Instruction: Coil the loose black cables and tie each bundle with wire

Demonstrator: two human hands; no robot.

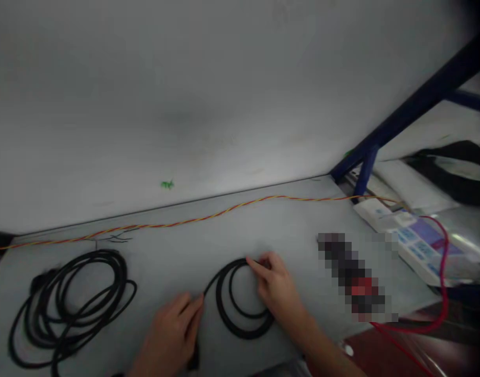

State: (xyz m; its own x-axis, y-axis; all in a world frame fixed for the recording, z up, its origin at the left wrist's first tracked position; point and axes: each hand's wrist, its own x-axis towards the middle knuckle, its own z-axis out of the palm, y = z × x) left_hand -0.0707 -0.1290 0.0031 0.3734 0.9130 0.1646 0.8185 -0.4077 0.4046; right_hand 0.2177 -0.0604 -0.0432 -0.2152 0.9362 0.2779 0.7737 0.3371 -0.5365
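Note:
A black cable [240, 330] lies in a loose round coil on the grey tabletop [290, 225]. My right hand [275, 280] pinches the right side of the coil between thumb and fingers. To the left, my left hand [172, 327] is closed on a length of the same cable that runs up into the coil. A dark piece shows below the left hand's fingers, too blurred to name. Apart from both hands, a larger loose coil of black cable [122, 267] rests at the left of the table.
A twisted red-and-yellow wire [224, 212] crosses the back of the table near the pale wall [185, 104]. At right are a pixelated dark-and-red object [353, 277], a red cable [444, 272], a white box [404, 241] and a blue metal frame [404, 115].

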